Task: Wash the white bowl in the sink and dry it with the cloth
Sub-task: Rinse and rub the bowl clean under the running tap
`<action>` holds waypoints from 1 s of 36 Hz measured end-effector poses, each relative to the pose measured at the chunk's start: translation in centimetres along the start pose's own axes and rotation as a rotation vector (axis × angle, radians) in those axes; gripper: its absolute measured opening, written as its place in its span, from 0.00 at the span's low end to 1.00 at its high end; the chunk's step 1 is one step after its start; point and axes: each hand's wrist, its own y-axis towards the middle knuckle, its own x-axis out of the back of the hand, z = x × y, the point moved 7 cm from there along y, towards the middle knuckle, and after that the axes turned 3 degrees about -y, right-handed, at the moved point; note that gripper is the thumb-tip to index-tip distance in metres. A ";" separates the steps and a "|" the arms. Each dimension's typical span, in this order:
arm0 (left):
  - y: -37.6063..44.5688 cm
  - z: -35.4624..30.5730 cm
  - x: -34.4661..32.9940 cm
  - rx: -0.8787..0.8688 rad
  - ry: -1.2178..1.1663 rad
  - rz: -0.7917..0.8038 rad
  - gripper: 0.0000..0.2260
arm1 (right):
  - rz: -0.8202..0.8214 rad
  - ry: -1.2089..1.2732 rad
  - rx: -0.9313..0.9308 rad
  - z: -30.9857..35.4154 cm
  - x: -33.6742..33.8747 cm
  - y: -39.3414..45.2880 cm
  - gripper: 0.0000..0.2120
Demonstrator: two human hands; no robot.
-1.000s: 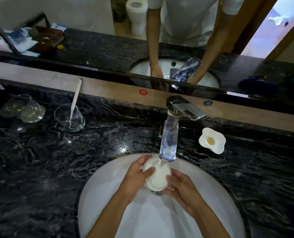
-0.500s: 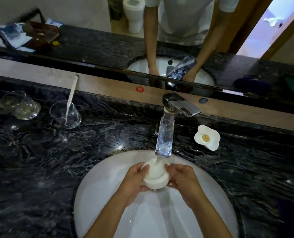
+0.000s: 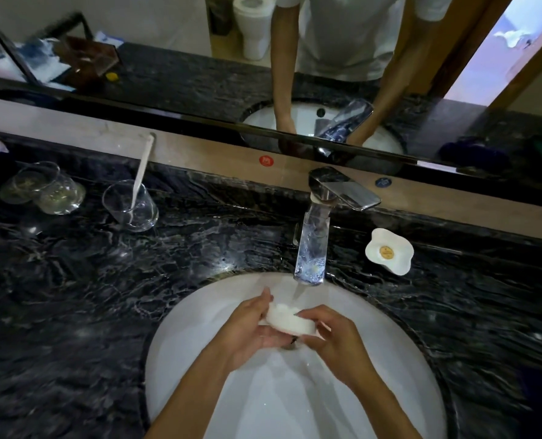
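Head view: you hold the white bowl (image 3: 290,321) over the sink (image 3: 181,359), your left hand (image 3: 250,331) cupping its near-left side and your right hand (image 3: 333,340) wrapped around its right edge, both closed on it. Water from the tap (image 3: 314,245) falls into the bowl, which sits tilted just below the spout. Washing looks to be midway: the bowl is wet and under the stream, and the tap is running. Drying is not yet begun; no cloth can be picked out with certainty on the dark table (image 3: 73,296), so you would need to find it next.
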 end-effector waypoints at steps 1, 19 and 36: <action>0.1 0.0 0.0 0.005 -0.009 0.009 0.12 | -0.003 -0.085 0.064 0.4 0.1 -0.2 0.19; 0.7 0.5 0.0 -0.168 0.032 0.196 0.20 | 0.095 0.626 -0.362 -3.9 0.1 0.1 0.14; 2.1 2.2 1.5 -0.080 0.024 0.024 0.13 | -0.042 0.396 -0.385 -1.7 1.5 1.0 0.08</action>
